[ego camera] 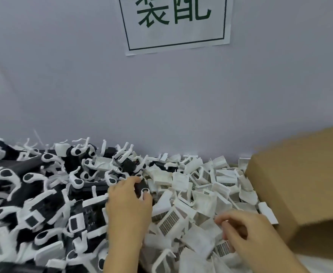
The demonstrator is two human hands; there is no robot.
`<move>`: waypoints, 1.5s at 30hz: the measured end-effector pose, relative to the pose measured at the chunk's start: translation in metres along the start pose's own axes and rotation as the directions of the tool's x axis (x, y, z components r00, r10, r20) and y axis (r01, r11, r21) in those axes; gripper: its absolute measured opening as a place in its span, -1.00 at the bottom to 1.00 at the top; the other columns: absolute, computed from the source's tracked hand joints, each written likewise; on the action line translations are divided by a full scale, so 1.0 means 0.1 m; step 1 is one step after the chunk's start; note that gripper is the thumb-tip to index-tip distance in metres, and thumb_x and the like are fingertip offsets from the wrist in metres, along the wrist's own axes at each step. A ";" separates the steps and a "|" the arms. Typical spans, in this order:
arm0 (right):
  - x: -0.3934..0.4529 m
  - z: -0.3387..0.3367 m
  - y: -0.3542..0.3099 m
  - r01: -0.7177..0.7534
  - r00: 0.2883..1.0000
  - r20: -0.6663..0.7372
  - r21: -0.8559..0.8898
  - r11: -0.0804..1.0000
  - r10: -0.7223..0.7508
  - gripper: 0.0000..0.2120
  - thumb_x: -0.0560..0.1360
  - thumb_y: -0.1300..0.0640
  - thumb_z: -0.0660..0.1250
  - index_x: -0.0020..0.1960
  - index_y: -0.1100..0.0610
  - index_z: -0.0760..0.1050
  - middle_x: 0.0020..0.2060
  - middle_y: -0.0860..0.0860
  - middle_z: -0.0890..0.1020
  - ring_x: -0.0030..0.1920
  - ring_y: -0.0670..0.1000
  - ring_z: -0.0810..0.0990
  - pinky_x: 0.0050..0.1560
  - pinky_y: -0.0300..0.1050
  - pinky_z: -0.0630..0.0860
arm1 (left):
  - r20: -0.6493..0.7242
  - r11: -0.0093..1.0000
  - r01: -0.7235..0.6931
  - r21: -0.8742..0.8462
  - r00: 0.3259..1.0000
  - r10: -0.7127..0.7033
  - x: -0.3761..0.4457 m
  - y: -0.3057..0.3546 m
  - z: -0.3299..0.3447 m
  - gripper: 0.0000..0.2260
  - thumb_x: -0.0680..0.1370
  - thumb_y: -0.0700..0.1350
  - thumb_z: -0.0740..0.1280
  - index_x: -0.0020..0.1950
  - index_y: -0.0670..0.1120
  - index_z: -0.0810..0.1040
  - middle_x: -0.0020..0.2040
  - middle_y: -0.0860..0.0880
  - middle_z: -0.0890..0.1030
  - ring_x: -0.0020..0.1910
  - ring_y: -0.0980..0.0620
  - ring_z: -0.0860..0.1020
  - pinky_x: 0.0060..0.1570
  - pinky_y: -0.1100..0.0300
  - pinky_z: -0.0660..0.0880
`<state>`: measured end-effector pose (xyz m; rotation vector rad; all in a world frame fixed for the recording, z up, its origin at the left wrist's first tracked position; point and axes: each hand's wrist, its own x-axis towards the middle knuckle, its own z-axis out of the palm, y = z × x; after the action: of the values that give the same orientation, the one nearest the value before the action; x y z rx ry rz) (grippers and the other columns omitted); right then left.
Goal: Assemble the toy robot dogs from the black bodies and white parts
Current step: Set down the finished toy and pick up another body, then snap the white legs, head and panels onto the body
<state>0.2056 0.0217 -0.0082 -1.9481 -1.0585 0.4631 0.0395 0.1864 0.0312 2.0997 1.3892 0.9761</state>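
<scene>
Black plastic toy-dog body (141, 187), frame centre, gripped by left hand (129, 200), long axis running up-left. White plastic shell parts (181, 196) heaped right, nearest right hand (240, 231); fingers curled, grip unclear.

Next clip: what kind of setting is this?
Probably a toy factory's manual assembly station: a printed sign on the wall, a heap of black toy bodies beside loose white parts, and a cardboard box at the right.

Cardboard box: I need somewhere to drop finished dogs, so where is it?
In the head view the cardboard box sits at the right edge, against the white parts pile, just beyond the right hand.
</scene>
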 end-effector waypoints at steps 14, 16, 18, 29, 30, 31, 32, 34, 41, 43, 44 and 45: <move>-0.03 -0.04 -0.01 -0.013 0.999 -0.038 0.029 1.000 0.014 -0.70 0.56 0.28 0.34 -0.16 -0.09 0.68 -0.34 -0.07 0.71 -0.40 -0.08 0.63 -0.25 -0.22 0.58 | -0.082 0.990 0.060 0.125 0.995 -0.050 -0.06 -0.15 0.39 -0.80 0.61 -0.27 0.33 0.24 -0.14 0.57 0.38 -0.14 0.36 0.35 -0.10 0.35 0.14 0.17 0.39; -0.02 -0.04 0.00 0.003 0.999 -0.047 0.029 1.000 -0.002 -0.68 0.56 0.29 0.34 -0.17 -0.09 0.68 -0.33 -0.06 0.70 -0.42 -0.09 0.61 -0.30 -0.26 0.53 | -0.142 0.996 0.028 0.082 0.990 -0.016 -0.06 -0.17 0.42 -0.87 0.60 -0.29 0.36 0.14 -0.21 0.60 0.33 -0.17 0.38 0.28 -0.12 0.37 0.13 0.10 0.45; -0.02 -0.03 0.01 0.010 0.998 -0.056 0.037 0.999 -0.008 -0.68 0.57 0.28 0.34 -0.17 -0.10 0.68 -0.31 -0.06 0.70 -0.40 -0.08 0.62 -0.31 -0.28 0.51 | -0.229 1.000 -0.024 0.008 0.973 0.025 -0.03 -0.18 0.43 -0.91 0.59 -0.32 0.37 0.07 -0.24 0.62 0.28 -0.17 0.43 0.24 -0.12 0.37 0.11 0.08 0.44; -0.02 0.03 -0.01 0.067 0.989 -0.132 0.010 0.998 -0.065 -0.64 0.55 0.31 0.34 -0.18 -0.16 0.64 -0.29 -0.18 0.69 -0.30 -0.11 0.64 -0.29 -0.34 0.50 | -0.644 0.851 -0.341 -0.399 0.765 0.004 -0.05 0.05 0.39 -0.86 0.58 -0.32 0.37 0.10 -0.21 0.69 0.01 -0.03 0.55 -0.07 0.23 0.54 -0.10 0.31 0.55; -0.02 0.03 -0.02 0.068 0.988 -0.141 0.030 0.997 -0.063 -0.64 0.55 0.31 0.34 -0.17 -0.14 0.64 -0.30 -0.16 0.69 -0.32 -0.10 0.64 -0.29 -0.32 0.51 | -0.651 0.830 -0.373 -0.416 0.759 0.015 -0.07 0.09 0.38 -0.86 0.59 -0.31 0.37 0.10 -0.20 0.68 0.01 -0.03 0.56 -0.06 0.29 0.54 -0.12 0.33 0.55; -0.02 0.03 -0.03 0.065 0.988 -0.145 0.064 0.996 -0.055 -0.65 0.56 0.32 0.33 -0.17 -0.12 0.65 -0.30 -0.12 0.70 -0.33 -0.09 0.64 -0.28 -0.30 0.52 | -0.663 0.809 -0.419 -0.413 0.747 0.048 -0.08 0.14 0.37 -0.85 0.59 -0.31 0.36 0.10 -0.19 0.67 0.00 -0.04 0.56 -0.06 0.31 0.54 -0.13 0.32 0.56; -0.03 0.04 -0.05 0.050 0.990 -0.139 0.116 0.992 -0.034 -0.67 0.57 0.32 0.32 -0.15 -0.08 0.66 -0.30 -0.09 0.71 -0.35 -0.07 0.65 -0.29 -0.29 0.52 | -0.678 0.788 -0.476 -0.392 0.728 0.103 -0.11 0.20 0.36 -0.85 0.60 -0.31 0.35 0.11 -0.18 0.67 -0.01 -0.04 0.56 -0.05 0.29 0.55 -0.15 0.27 0.58; -0.01 0.08 -0.11 0.012 0.995 -0.095 0.267 0.964 0.014 -0.71 0.61 0.32 0.28 -0.10 0.01 0.68 -0.29 -0.01 0.72 -0.32 -0.03 0.69 -0.31 -0.28 0.53 | -0.706 0.723 -0.611 -0.323 0.664 0.246 -0.17 0.32 0.36 -0.86 0.61 -0.30 0.35 0.14 -0.20 0.65 -0.03 -0.06 0.57 -0.07 0.21 0.58 -0.16 0.20 0.61; -0.03 -0.04 -0.37 -0.145 0.989 0.139 0.963 0.228 0.041 -0.49 0.60 -0.22 0.12 0.09 0.09 0.72 -0.03 0.09 0.72 -0.15 0.11 0.72 -0.26 -0.01 0.64 | -0.510 0.488 -0.790 -0.371 0.613 0.604 -0.51 0.75 0.61 -0.76 0.56 -0.39 0.29 0.11 -0.24 0.70 -0.07 -0.14 0.66 -0.14 0.04 0.67 -0.15 0.29 0.62; -0.04 -0.16 -0.29 -0.065 0.998 0.064 0.988 0.138 0.008 -0.51 0.65 -0.16 0.09 0.17 0.09 0.69 0.05 0.11 0.71 -0.11 0.10 0.72 -0.17 -0.01 0.64 | -0.402 0.487 -0.757 -0.435 0.648 0.647 -0.56 0.81 0.65 -0.82 0.52 -0.33 0.42 0.09 -0.21 0.72 -0.06 -0.09 0.67 -0.12 0.08 0.66 -0.15 0.33 0.59; -0.03 -0.20 -0.23 -0.026 1.000 0.025 0.987 0.156 0.012 -0.53 0.65 -0.13 0.10 0.22 0.12 0.66 0.10 0.15 0.70 -0.05 0.14 0.71 -0.05 0.05 0.64 | -0.353 0.497 -0.743 -0.449 0.658 0.665 -0.57 0.81 0.64 -0.83 0.50 -0.27 0.46 0.08 -0.17 0.73 -0.05 -0.05 0.67 -0.09 0.09 0.64 -0.13 0.37 0.56; -0.02 -0.24 -0.18 -0.002 0.999 -0.005 0.979 0.205 0.031 -0.54 0.65 -0.11 0.13 0.22 0.15 0.65 0.13 0.18 0.69 0.01 0.18 0.70 0.05 0.11 0.62 | -0.303 0.510 -0.730 -0.455 0.665 0.682 -0.57 0.81 0.63 -0.83 0.49 -0.20 0.49 0.07 -0.13 0.73 -0.05 -0.01 0.67 -0.06 0.10 0.62 -0.10 0.40 0.52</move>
<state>0.2105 0.0130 0.0204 -0.7311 -0.4223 0.8632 0.1224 0.1036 0.0274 2.1523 0.1004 1.5576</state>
